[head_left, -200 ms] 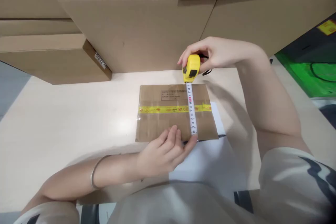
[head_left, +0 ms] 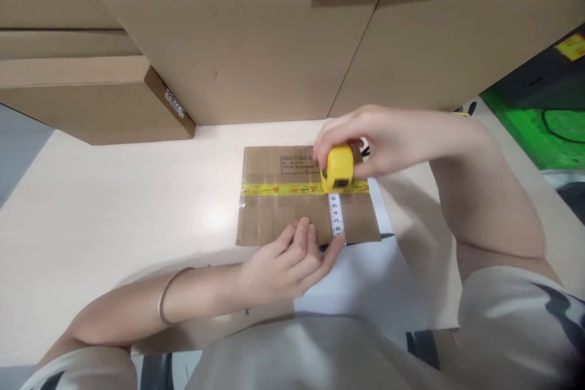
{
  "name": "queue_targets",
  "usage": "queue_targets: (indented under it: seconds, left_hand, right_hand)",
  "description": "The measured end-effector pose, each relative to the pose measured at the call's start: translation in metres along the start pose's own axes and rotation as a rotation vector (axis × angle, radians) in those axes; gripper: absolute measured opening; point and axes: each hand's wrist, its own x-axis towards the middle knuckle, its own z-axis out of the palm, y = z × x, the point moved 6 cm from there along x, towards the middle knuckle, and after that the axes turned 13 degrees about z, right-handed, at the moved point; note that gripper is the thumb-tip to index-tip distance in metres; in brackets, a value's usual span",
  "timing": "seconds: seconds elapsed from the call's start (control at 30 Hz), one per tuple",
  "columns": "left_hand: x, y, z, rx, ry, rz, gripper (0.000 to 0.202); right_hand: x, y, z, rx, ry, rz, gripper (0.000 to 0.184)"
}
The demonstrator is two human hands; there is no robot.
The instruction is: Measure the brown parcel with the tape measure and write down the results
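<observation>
A small flat cardboard box (head_left: 269, 219) with a yellow printed tape strip lies on the table. My right hand (head_left: 381, 137) is closed around the yellow case of a tape measure (head_left: 338, 164), held over the box's far right part. A short length of its white blade (head_left: 335, 214) runs from the case towards me, across the box top. At the box's near edge, my left hand (head_left: 292, 262) holds the blade's end with the index fingertip. Its other fingers rest on the cardboard, and its thumb is hidden.
Large cardboard boxes (head_left: 237, 49) are stacked along the back of the table (head_left: 114, 207). Another box (head_left: 73, 97) leans out at the left. White paper (head_left: 365, 280) lies beneath and in front of the small box. A green surface (head_left: 516, 128) shows at the right.
My right hand has brought the tape measure's case nearer to me and down the box, so less blade shows. My left hand stays at the near edge.
</observation>
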Motion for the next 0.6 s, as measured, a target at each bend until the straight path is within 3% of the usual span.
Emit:
queue_targets:
  seconds: [0.1,0.2,0.3,0.37,0.43,0.5,0.57,0.6]
  left_hand:
    - [0.002,-0.001,-0.007,-0.018,0.024,0.010,0.044]
    - [0.002,-0.020,-0.023,-0.168,0.082,-0.053,0.038]
    - [-0.008,-0.056,-0.045,-0.288,0.223,-0.146,0.029]
    - [-0.023,-0.085,-0.048,-0.319,0.277,-0.259,0.034]
    - [-0.048,-0.115,-0.032,-0.318,0.246,-0.543,0.044]
    - [-0.081,-0.134,0.002,-0.482,0.191,-0.923,0.046]
    - [-0.107,-0.136,0.042,-0.784,0.221,-1.241,0.045]
    - [-0.110,-0.132,0.061,-0.983,0.233,-1.312,0.049]
  right_hand:
    - [-0.021,-0.022,0.031,-0.006,-0.107,-0.031,0.023]
    - [-0.044,-0.026,0.046,0.046,-0.142,-0.002,0.032]
    - [-0.068,-0.006,0.041,0.133,-0.054,0.085,0.038]
    - [-0.084,0.018,0.031,0.228,0.076,0.198,0.035]
    - [-0.100,0.048,0.025,0.369,0.223,0.350,0.030]
    - [-0.111,0.076,0.029,0.558,0.352,0.501,0.033]
    - [-0.113,0.097,0.043,0.759,0.389,0.587,0.037]
    - [-0.111,0.103,0.051,0.849,0.383,0.602,0.035]
